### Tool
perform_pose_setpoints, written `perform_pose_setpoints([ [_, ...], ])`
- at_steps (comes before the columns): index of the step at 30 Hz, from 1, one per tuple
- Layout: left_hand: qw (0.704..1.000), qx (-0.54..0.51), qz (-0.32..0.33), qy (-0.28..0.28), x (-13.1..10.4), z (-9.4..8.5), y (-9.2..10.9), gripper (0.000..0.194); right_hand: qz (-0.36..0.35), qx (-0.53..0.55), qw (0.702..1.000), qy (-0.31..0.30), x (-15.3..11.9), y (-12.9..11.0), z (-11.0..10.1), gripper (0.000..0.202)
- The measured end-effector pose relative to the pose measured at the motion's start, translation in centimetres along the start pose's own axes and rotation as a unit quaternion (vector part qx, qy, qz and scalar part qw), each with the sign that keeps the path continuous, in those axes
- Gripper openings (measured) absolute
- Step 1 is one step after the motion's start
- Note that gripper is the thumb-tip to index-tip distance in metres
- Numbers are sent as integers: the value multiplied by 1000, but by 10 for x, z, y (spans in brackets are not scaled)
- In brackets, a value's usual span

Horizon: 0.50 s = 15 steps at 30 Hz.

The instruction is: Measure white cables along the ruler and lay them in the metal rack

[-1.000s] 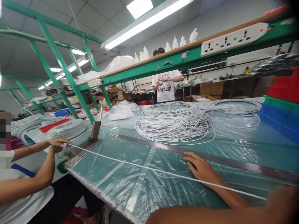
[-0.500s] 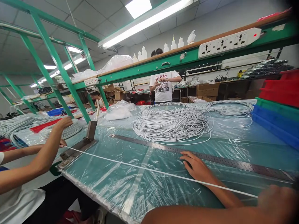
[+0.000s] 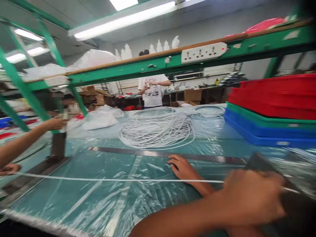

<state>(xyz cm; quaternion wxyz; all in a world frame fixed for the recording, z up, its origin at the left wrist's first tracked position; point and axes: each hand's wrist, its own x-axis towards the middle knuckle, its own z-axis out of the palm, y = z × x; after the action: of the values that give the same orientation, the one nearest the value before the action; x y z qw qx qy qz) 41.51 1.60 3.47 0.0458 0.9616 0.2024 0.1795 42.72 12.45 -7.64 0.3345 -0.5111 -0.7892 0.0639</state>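
My arms cross. My left hand point(image 3: 254, 196), blurred at the right, is closed around a white cable point(image 3: 138, 180) pulled straight across the table. Past that fist a short bit of cable shows beside a dark metal block point(image 3: 263, 163). My right hand point(image 3: 183, 169) lies on the plastic-covered table with slightly bent fingers, fingertips at the near edge of a long steel ruler point(image 3: 138, 152). Something dark, perhaps shadow, sits under its fingers. At far left a co-worker's hand point(image 3: 10, 169) is at the cable's other end; their other hand point(image 3: 55, 123) grips an upright lever.
Behind the ruler lies a big coil of white cable point(image 3: 158, 128), with a smaller coil point(image 3: 209, 111) beyond. Stacked red, green and blue trays point(image 3: 271, 108) stand at right. A green shelf beam point(image 3: 123, 72) with a power strip point(image 3: 204, 52) spans above. Another person point(image 3: 153, 89) stands behind.
The view has swung right. My left fist, with the cable, now shows beside the dark block. My right hand stays by the ruler. The co-worker's upper hand is now on the lever.
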Motion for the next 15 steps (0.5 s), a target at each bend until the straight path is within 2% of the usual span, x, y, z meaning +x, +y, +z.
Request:
perform_pose_setpoints([
  [2, 996, -54, 66, 1, 7, 2, 3, 18, 8, -9, 1000, -3, -1, -3, -1, 28],
  [3, 994, -73, 77, 3, 9, 3, 3, 18, 12, -13, 1000, -3, -1, -3, -1, 28],
  [9, 993, -106, 59, 7, 13, 2, 1, 32, 14, -37, 999, 3, 1, 0, -3, 21],
  [15, 992, -121, 36, 4, 10, 3, 3, 34, 6, -35, 999, 10, 2, -2, -4, 20],
])
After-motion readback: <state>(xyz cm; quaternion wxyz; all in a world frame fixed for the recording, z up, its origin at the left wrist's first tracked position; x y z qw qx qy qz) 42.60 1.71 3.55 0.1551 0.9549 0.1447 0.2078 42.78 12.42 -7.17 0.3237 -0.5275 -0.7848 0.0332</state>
